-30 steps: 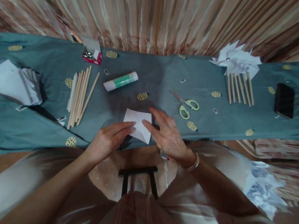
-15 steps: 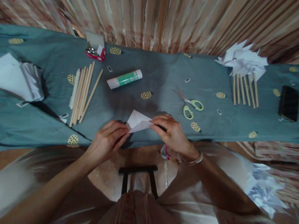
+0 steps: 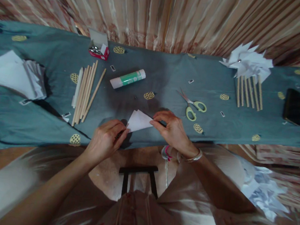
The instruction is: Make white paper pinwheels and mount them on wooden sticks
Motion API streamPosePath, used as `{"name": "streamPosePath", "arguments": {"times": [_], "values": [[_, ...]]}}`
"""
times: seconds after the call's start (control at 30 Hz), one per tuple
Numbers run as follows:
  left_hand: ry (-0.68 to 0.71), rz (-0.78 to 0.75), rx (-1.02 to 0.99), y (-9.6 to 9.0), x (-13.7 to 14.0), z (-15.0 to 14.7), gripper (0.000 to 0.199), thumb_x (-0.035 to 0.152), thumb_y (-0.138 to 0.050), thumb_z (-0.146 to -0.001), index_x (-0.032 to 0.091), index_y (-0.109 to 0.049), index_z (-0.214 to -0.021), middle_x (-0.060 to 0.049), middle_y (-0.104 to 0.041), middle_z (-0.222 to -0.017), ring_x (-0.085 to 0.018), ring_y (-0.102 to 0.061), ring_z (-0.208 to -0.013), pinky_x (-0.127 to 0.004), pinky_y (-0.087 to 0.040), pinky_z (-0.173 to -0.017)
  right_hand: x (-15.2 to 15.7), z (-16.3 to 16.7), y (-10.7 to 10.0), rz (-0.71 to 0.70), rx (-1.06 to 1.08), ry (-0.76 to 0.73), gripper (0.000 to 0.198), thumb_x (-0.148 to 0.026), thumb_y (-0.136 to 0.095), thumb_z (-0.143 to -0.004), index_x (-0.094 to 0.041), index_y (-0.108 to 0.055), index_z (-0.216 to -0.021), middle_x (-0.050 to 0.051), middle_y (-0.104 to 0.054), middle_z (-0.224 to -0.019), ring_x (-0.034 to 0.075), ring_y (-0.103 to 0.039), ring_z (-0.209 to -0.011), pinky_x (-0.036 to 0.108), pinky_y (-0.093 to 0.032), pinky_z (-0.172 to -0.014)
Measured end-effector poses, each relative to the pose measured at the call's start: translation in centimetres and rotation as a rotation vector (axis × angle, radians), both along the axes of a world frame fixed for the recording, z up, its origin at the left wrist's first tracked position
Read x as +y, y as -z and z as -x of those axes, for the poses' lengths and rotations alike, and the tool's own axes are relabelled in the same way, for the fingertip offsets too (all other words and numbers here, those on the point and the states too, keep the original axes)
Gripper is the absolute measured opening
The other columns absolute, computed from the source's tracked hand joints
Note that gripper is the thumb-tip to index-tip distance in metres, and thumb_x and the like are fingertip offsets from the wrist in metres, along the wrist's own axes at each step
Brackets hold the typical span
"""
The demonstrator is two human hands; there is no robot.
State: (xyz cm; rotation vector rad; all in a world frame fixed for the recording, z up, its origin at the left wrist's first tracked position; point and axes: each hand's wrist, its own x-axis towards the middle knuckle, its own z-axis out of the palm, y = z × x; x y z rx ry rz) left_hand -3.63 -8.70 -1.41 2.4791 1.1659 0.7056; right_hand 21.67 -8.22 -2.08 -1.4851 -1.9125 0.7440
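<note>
A small folded sheet of white paper (image 3: 139,121) is held just above the front of the cloth-covered table. My left hand (image 3: 108,136) pinches its lower left corner, and my right hand (image 3: 171,129) pinches its right corner between thumb and fingers. Beyond the paper lies a glue stick (image 3: 128,78) with a green label. Green-handled scissors (image 3: 192,104) rest to the right, their blades partly apart. On the left is a row of thin wooden sticks (image 3: 84,92), with a white stick (image 3: 77,88) at its edge.
A stack of white paper (image 3: 13,75) sits far left. Behind the sticks stands an open red box of metal pins (image 3: 99,50). Paper pinwheels (image 3: 249,62) on sticks lie at the back right, near a black phone (image 3: 293,106). Crumpled paper (image 3: 265,190) is low on the right.
The paper's raised flap now lies folded over, so two peaks show at its top edge. Both hands keep their pinch. The view has shifted slightly.
</note>
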Motion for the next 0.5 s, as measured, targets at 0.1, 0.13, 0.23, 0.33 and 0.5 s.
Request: {"name": "streamPosePath", "arguments": {"times": [0.1,0.13,0.23,0.33,0.5], "values": [[-0.049,-0.049,0.009,0.0,-0.1,0.1,0.012,0.027,-0.058,-0.099,0.017,-0.065,-0.102,-0.008,-0.071,-0.097,-0.02,-0.07,-0.086,-0.031,-0.058,-0.075,0.2,0.2,0.0,-0.024,-0.002,-0.016,0.015,-0.023,-0.068,-0.09,-0.021,-0.071,-0.076,0.005,-0.075,-0.091,0.022,-0.068,-0.092,0.039,-0.052,-0.091],[-0.051,-0.094,0.009,-0.1,-0.2,0.1,0.019,0.027,-0.06,-0.098,0.018,-0.063,-0.114,-0.011,-0.071,-0.11,-0.023,-0.07,-0.098,-0.035,-0.058,-0.083,0.2,0.3,0.0,-0.032,-0.001,-0.018,0.014,-0.023,-0.068,-0.09,-0.021,-0.07,-0.076,0.005,-0.075,-0.091,0.022,-0.068,-0.092,0.039,-0.052,-0.091],[0.062,-0.216,0.032,-0.2,-0.8,-0.3,0.045,0.019,-0.06,-0.097,0.02,-0.049,-0.14,-0.017,-0.061,-0.14,-0.03,-0.057,-0.13,-0.047,-0.052,-0.103,0.3,0.4,-0.1,-0.046,0.012,-0.029,0.014,-0.023,-0.068,-0.09,-0.021,-0.07,-0.077,0.004,-0.075,-0.091,0.021,-0.068,-0.092,0.038,-0.052,-0.091],[0.22,-0.23,0.081,-0.3,-1.7,-0.9,0.046,0.009,-0.052,-0.098,0.018,-0.047,-0.144,-0.015,-0.062,-0.142,-0.026,-0.052,-0.139,-0.046,-0.046,-0.112,0.2,0.5,-0.3,-0.034,0.017,-0.045,0.014,-0.026,-0.066,-0.093,-0.021,-0.07,-0.081,0.004,-0.075,-0.089,0.02,-0.068,-0.089,0.036,-0.052,-0.087],[0.286,-0.246,0.15,-0.1,-2.5,-1.6,0.039,0.007,-0.044,-0.1,0.01,-0.053,-0.138,-0.014,-0.065,-0.14,-0.024,-0.054,-0.139,-0.043,-0.041,-0.118,0.0,0.4,-0.7,0.0,0.021,-0.112,0.019,-0.03,-0.062,-0.096,-0.02,-0.071,-0.082,0.003,-0.073,-0.082,0.018,-0.066,-0.081,0.032,-0.05,-0.08]]}}
